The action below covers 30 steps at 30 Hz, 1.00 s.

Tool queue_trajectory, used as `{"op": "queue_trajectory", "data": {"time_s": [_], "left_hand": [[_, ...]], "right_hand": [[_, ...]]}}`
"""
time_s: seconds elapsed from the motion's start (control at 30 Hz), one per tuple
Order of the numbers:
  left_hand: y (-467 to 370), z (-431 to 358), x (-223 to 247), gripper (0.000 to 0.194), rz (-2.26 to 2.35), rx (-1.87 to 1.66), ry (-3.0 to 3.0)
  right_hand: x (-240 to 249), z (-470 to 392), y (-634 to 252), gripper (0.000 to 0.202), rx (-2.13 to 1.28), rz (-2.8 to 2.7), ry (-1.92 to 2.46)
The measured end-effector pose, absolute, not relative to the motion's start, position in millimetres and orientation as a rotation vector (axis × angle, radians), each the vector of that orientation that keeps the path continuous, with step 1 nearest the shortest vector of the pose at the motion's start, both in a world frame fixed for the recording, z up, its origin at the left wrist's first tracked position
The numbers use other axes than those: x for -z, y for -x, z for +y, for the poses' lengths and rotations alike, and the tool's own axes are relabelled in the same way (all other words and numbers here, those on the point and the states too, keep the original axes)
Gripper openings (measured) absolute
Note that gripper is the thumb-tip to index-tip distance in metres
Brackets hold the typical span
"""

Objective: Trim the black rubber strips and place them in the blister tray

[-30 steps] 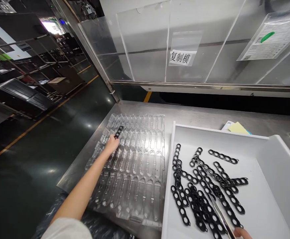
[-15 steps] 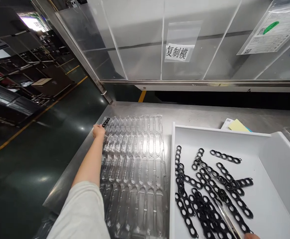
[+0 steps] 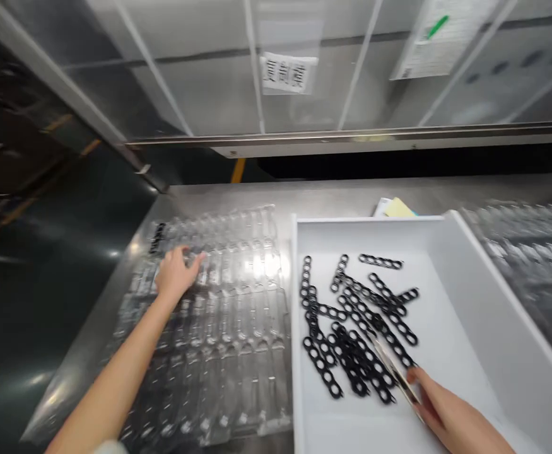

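Note:
My left hand (image 3: 176, 272) hovers with its fingers spread over a clear plastic blister tray (image 3: 228, 315) on the steel table. One black perforated strip (image 3: 157, 238) lies in the tray's far left slot, just beyond that hand. My right hand (image 3: 450, 419) holds metal tweezers (image 3: 393, 372) whose tips reach into a pile of black perforated strips (image 3: 356, 321) inside a white bin (image 3: 450, 302). The view is motion-blurred.
A second stack of clear trays (image 3: 531, 258) lies right of the bin. Papers and a yellow note (image 3: 396, 208) sit behind it. A clear panel with a label (image 3: 282, 72) walls off the back. The table's left edge drops to a dark floor (image 3: 29, 296).
My left hand let go of the black strip in the far left slot and pulled back toward me. My right hand with the tweezers came further into view. The camera swung right.

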<state>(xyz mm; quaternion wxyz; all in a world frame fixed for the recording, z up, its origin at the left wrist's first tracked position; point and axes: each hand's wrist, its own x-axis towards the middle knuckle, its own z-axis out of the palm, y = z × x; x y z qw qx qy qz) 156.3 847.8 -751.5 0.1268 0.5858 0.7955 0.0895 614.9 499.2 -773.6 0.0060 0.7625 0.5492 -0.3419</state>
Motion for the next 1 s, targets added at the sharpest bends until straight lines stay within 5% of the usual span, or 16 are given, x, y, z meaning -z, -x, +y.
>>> {"op": "queue_trajectory", "data": {"time_s": [0.13, 0.5, 0.7, 0.83, 1.0], "left_hand": [[-228, 748, 773, 0.095, 1.753, 0.219, -2.255], [-232, 719, 775, 0.094, 1.593, 0.440, -2.345], [-323, 689, 704, 0.063, 1.470, -0.355, -2.465], [-430, 681, 690, 0.041, 1.047, -0.083, -2.448], [-535, 673, 722, 0.026, 0.926, 0.092, -2.480]], "right_hand": [[738, 515, -602, 0.012, 1.055, 1.605, -2.234], [715, 499, -612, 0.011, 0.858, 1.564, -2.188], [694, 467, -649, 0.020, 1.334, 1.765, -2.524], [701, 450, -665, 0.025, 1.730, 1.874, -2.749], [715, 439, -673, 0.038, 1.776, 2.019, -3.010]]}}
